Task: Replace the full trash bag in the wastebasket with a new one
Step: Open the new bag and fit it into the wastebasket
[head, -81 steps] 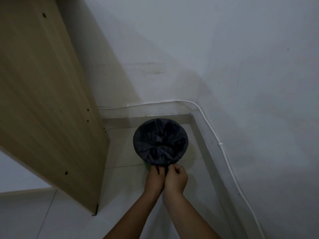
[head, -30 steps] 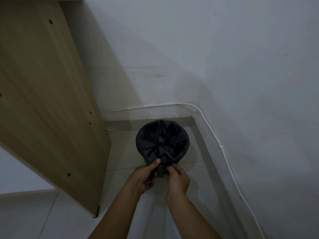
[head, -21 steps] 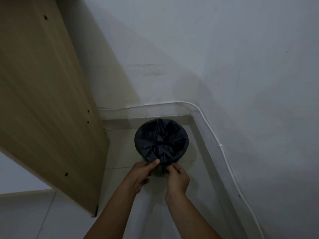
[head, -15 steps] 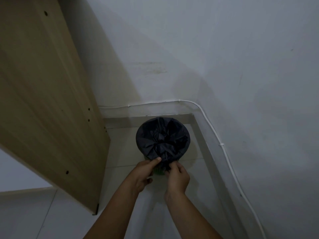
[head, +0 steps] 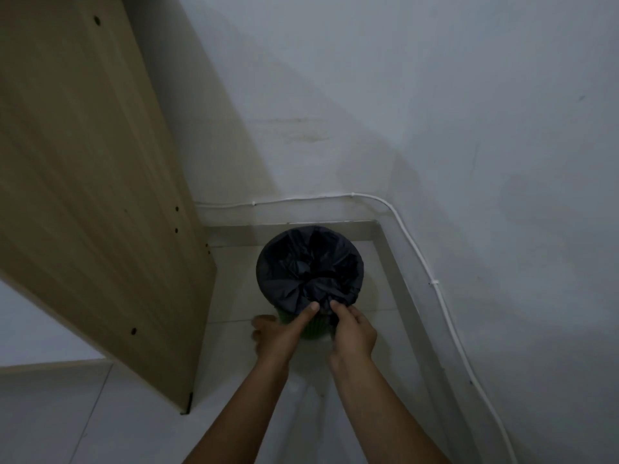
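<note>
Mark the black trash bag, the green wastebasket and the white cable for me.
black trash bag (head: 310,262): head view, crumpled plastic over the opening.
green wastebasket (head: 313,331): head view, ribbed side between the hands.
white cable (head: 413,246): head view, run along the right wall.

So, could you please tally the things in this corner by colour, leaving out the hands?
Black: 1, the trash bag
Green: 1, the wastebasket
White: 1, the wall cable
Light wood: 1, the cabinet panel
Total: 4
</note>
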